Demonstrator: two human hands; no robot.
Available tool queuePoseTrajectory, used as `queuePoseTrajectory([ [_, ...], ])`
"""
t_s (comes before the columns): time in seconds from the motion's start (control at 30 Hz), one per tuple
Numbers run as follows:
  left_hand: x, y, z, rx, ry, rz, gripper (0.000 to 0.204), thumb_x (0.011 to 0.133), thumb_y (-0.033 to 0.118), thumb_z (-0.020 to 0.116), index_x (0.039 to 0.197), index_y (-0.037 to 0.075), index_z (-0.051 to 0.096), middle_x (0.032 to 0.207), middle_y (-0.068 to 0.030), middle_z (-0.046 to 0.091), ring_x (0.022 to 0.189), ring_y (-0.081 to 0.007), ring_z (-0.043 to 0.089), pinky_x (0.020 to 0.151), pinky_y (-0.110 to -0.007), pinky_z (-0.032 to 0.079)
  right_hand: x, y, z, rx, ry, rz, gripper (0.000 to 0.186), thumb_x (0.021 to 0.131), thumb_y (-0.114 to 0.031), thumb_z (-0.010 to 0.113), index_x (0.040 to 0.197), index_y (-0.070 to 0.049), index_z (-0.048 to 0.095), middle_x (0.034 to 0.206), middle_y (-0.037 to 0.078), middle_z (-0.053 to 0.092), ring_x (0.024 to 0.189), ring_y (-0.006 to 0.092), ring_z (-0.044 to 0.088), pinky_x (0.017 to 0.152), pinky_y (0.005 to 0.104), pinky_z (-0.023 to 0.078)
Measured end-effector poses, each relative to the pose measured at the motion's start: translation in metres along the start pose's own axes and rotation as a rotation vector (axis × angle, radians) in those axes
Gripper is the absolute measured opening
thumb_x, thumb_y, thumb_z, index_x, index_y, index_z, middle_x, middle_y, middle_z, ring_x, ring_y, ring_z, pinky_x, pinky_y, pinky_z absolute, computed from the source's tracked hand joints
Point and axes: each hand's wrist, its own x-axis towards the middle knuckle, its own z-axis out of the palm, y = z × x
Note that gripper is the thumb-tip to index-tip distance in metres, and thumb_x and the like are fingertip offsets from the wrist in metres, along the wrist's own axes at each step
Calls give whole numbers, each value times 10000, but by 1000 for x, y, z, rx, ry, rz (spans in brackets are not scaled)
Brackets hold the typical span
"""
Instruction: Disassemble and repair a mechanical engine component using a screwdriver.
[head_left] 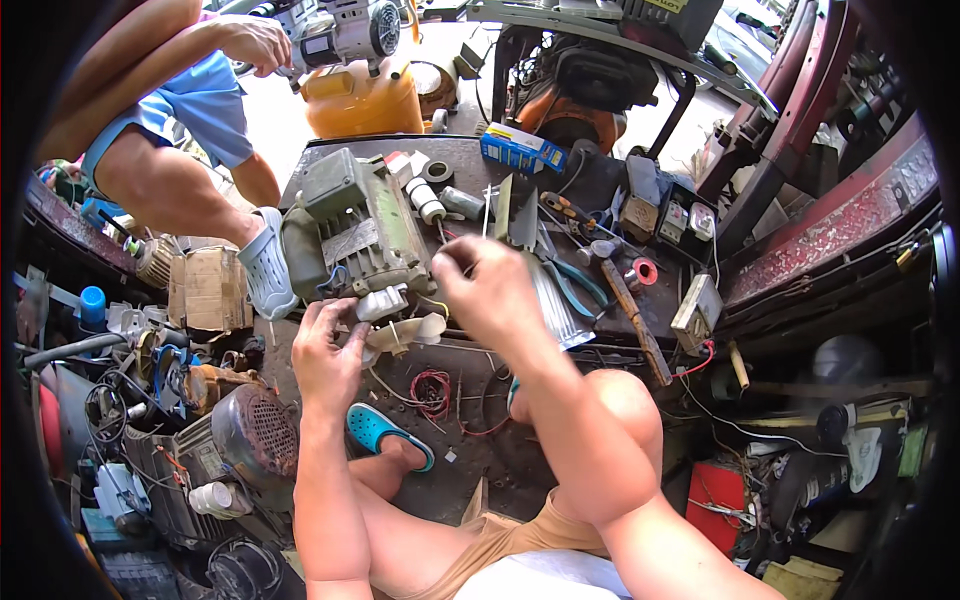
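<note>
A green-grey electric motor with a ribbed body and a box-shaped cover lies on the dark bench. At its near end sit a whitish metal part and a cream plastic fan. My left hand is beside that end, its fingers and thumb bent together; what lies between them is hidden. Blurred by motion, my right hand is raised at the motor's right side. Its thumb and fingers are pinched together, and I cannot make out what they hold. A yellow wire shows beneath it.
Pliers, a hammer, a tape roll and a blue box lie on the bench. Another person's foot in a grey clog is left of the motor. Motor parts crowd the left; red wire lies below.
</note>
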Motion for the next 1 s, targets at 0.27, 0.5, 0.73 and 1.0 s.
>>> queuePoseTrajectory([
  [0.27,2,-3,-6,-6,12,-33,309,829,-19,783,1135,-8,740,1048,-121,716,936,-227,710,837,-334,570,-39,-9,-149,23,224,-146,253,968,-215,694,1039,19,760,876,112,753,783,149,679,725,301,536],
  [0.5,4,4,3,-21,-26,-68,330,817,17,802,1141,35,745,1094,-124,724,1001,-293,714,853,-369,559,-140,105,-182,68,136,369,185,1003,-151,667,1037,13,744,796,22,688,700,79,620,651,242,509],
  [0.73,-3,-4,-2,-50,-12,-101,338,823,4,798,1156,37,751,1093,-115,723,962,-254,718,823,-351,574,-146,108,-149,162,68,380,189,998,-159,676,1033,11,750,808,33,702,703,82,629,658,244,517],
  [1.0,4,-9,1,-103,-56,-142,313,869,9,783,1178,6,732,1082,-94,731,978,-183,707,865,-322,570,-114,140,-124,4,-20,249,318,984,-269,681,1055,37,732,904,188,746,819,268,718,772,371,554],
])
